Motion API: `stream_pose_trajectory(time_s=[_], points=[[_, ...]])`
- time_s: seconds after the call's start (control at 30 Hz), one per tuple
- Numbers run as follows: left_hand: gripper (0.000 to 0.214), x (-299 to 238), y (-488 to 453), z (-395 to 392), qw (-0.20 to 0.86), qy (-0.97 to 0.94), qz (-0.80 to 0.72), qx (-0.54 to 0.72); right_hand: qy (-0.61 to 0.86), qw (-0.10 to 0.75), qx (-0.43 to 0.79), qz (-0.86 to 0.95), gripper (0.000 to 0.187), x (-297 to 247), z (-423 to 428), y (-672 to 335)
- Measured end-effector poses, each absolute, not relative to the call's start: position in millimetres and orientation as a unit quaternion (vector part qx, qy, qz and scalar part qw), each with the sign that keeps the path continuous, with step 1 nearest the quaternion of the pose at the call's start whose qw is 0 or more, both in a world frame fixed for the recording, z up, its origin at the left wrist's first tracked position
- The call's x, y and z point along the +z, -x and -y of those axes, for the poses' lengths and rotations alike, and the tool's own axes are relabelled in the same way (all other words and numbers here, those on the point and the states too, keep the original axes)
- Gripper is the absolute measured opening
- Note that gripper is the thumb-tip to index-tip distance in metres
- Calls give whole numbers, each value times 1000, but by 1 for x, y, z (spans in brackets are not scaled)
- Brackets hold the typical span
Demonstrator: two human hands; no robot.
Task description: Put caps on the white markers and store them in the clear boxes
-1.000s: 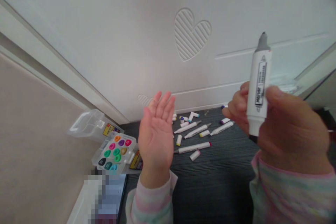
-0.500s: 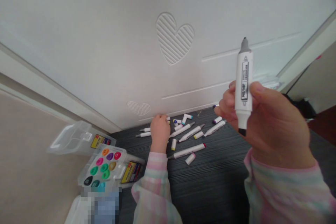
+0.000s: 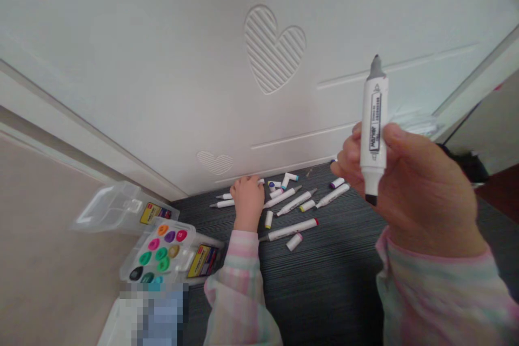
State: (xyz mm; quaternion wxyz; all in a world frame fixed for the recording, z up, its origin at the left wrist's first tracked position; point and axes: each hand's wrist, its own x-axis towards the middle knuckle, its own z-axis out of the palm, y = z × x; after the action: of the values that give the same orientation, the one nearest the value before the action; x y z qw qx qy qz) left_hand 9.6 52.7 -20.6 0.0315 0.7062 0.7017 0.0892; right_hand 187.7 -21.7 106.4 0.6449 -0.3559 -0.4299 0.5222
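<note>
My right hand (image 3: 430, 189) grips an uncapped white marker (image 3: 373, 119) upright. Its grey nib end points up and a black band shows at the bottom. Farther off, my left hand (image 3: 248, 203) reaches down over the loose markers by the door, fingers slightly spread and their tips partly hidden. Two white markers (image 3: 223, 204) poke out to its left. To its right lie several uncapped markers, among them one with a red end (image 3: 292, 230), and loose caps, such as a yellow-edged cap (image 3: 268, 220) and a pink-edged cap (image 3: 294, 241).
A clear plastic case (image 3: 194, 243) at the left holds several markers with coloured ends. Its transparent lid (image 3: 121, 208) stands beside it. A white door panel (image 3: 182, 65) with embossed hearts rises behind the dark wood-grain surface (image 3: 324, 286). A blurred-out patch (image 3: 162, 313) covers the lower left.
The fingers of my left hand have spread a little over the markers. My right hand holds the marker almost unmoved, tilted very slightly. The view has shifted slightly.
</note>
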Motion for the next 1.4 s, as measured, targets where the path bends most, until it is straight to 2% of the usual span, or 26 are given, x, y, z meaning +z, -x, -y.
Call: stream_pose_trajectory(time_s=[0.4, 0.67, 0.77, 0.87, 1.03, 1.2, 1.4], points=[[22, -25, -8, -52, 46, -708, -689, 149, 325, 670, 545, 385, 16, 103, 20, -187], [18, 36, -10, -32, 76, -710, -645, 273, 326, 680, 542, 370, 6, 99, 16, -188], [13, 61, -14, -10, 119, -715, -590, 355, 329, 691, 542, 348, 9, 99, 17, -188], [10, 76, -16, 10, 120, -740, -546, 375, 308, 712, 524, 352, 8, 100, 19, -188], [11, 90, -14, 30, 80, -757, -504, 408, 286, 744, 496, 344, 20, 104, 22, -187], [13, 98, -12, 45, 110, -756, -480, 432, 255, 775, 480, 323, 23, 109, 26, -184], [18, 106, -14, 56, 144, -746, -457, 462, 245, 756, 495, 353, 24, 108, 30, -179]])
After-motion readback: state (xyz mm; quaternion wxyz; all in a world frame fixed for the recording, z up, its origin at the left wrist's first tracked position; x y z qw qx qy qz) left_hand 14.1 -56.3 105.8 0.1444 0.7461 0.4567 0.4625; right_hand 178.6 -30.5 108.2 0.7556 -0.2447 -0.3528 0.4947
